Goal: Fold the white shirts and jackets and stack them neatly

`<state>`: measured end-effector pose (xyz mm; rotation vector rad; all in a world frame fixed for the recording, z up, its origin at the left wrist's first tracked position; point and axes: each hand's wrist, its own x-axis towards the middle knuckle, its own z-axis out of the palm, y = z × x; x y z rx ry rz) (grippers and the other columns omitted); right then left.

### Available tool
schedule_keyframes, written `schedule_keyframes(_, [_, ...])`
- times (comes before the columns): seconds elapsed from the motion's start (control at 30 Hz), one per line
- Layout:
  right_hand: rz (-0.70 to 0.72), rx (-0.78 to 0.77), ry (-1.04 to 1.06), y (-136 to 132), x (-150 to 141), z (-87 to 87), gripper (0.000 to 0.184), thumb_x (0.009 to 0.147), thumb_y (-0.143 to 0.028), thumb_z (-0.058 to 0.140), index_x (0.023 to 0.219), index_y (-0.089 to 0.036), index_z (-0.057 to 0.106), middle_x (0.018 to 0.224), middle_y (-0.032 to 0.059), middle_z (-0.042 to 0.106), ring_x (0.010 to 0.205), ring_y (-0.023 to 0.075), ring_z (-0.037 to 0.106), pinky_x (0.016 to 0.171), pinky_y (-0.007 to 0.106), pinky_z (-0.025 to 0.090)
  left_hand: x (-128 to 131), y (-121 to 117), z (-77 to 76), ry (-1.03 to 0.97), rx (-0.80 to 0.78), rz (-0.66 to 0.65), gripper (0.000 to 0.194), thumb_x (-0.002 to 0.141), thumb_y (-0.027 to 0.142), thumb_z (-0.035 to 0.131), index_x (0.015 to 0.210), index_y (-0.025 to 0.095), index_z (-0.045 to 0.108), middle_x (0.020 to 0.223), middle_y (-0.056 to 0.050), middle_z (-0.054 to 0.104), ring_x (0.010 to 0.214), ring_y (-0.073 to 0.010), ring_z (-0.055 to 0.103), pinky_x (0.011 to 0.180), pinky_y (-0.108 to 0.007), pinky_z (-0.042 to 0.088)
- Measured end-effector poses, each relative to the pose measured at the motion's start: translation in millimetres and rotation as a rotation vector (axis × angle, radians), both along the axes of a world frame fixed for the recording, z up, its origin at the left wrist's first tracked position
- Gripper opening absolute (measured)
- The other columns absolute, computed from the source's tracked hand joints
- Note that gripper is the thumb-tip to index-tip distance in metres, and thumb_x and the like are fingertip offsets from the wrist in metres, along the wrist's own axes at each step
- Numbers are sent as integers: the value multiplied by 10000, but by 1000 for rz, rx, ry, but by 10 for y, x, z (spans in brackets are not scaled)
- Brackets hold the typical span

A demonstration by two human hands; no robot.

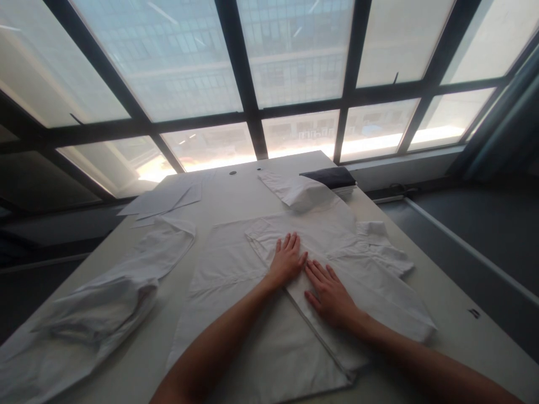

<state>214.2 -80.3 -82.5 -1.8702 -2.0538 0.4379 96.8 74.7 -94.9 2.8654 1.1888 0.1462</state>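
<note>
The head view shows a broad, white, thin-looking cloth garment (pixel 269 348) spread over a pale, smooth-topped desk (pixel 236 196), directly in front of the person and beneath both forearms. Judging by its creases, the fabric is light, soft and limp; it should bend without resistance, wrinkle readily and slide a little on the smooth top, with no fragile part visible. The surest holds look to be its outer edges: the long folded edge running diagonally toward the near side, and the layered corner where that edge ends.

The left hand (pixel 287 259) lies palm down on the cloth beside the diagonal fold, fingers extended and close together. The right hand (pixel 330 294) also rests flat, its fingers slightly spread, fingertips near the left thumb. Neither pinches anything; both simply touch the garment.

A second white crumpled cloth (pixel 118 303) lies to the left, loose white paper sheets (pixel 172 199) beyond it, and a dark folded bundle (pixel 330 177) at the far right.
</note>
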Motion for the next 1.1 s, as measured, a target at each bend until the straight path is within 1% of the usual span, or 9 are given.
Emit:
schedule_keyframes(0.1, [-62, 63, 149, 60, 138, 55, 585, 941, -320, 474, 1483, -100, 472, 1542, 137, 447, 1450, 239, 374, 1211, 425, 264, 1, 1, -6, 1, 3, 1, 640, 1032, 479, 295, 1559, 118, 316, 1639, -118, 259, 1527, -276, 181, 1227, -515, 168])
schedule_keyframes(0.17, [-153, 143, 256, 134, 361, 146, 526, 947, -354, 473, 1405, -111, 564, 1447, 148, 559, 1355, 243, 503, 1158, 411, 364, 3, 1, -10, -7, 4, 2, 647, 1033, 491, 284, 1561, 117, 312, 1640, -116, 256, 1528, -273, 177, 1229, -514, 164])
schedule_keyframes(0.33, [-468, 295, 335, 299, 1399, 398, 533, 883, -420, 570, 1327, -130, 623, 1274, 156, 681, 1117, 271, 663, 986, 407, 512, 8, 7, -9, -8, -12, -1, 646, 1035, 499, 279, 1559, 123, 318, 1640, -108, 259, 1529, -269, 178, 1230, -513, 164])
schedule_keyframes(0.47, [-803, 171, 237, 250, 2268, 291, 549, 792, -434, 658, 1236, -110, 681, 1058, 166, 753, 904, 281, 719, 800, 361, 551, 6, 9, -4, -7, -1, -3, 651, 1035, 503, 272, 1558, 117, 319, 1642, -109, 254, 1530, -272, 173, 1230, -514, 170])
schedule_keyframes(0.53, [-869, 118, 244, 200, 2525, 146, 542, 752, -474, 689, 1159, -118, 718, 976, 153, 769, 828, 278, 726, 711, 338, 546, 6, 11, -2, -3, 1, -2, 651, 1034, 501, 276, 1559, 118, 315, 1640, -111, 260, 1530, -271, 170, 1230, -513, 173])
schedule_keyframes(0.7, [-871, 97, 285, 195, 2644, -71, 527, 690, -521, 711, 1030, -120, 750, 911, 144, 775, 789, 270, 725, 638, 311, 517, 6, 24, -4, 10, -8, 2, 642, 1033, 494, 283, 1563, 132, 312, 1642, -109, 256, 1530, -271, 171, 1230, -507, 170])
schedule_keyframes(0.83, [-852, 55, 322, 201, 2614, -24, 405, 670, -497, 711, 864, -146, 764, 813, 122, 766, 737, 255, 704, 615, 299, 492, 4, 26, -3, 14, 0, 1, 636, 1035, 487, 280, 1564, 134, 310, 1641, -110, 258, 1531, -268, 170, 1230, -504, 172])
schedule_keyframes(0.93, [-764, -16, 410, 124, 2645, 33, 385, 675, -540, 692, 747, -168, 758, 734, 88, 743, 691, 232, 668, 568, 282, 459, 5, 17, 11, 16, -4, 0, 638, 1032, 483, 291, 1567, 134, 307, 1640, -113, 260, 1530, -273, 173, 1226, -508, 188])
schedule_keyframes(1.1, [-636, -57, 530, 1, 2662, 122, 410, 662, -574, 702, 734, -172, 735, 679, 37, 688, 627, 179, 594, 541, 260, 418, 9, 10, 31, 19, -10, 2, 636, 1031, 482, 291, 1570, 145, 305, 1639, -113, 264, 1530, -277, 173, 1225, -515, 190])
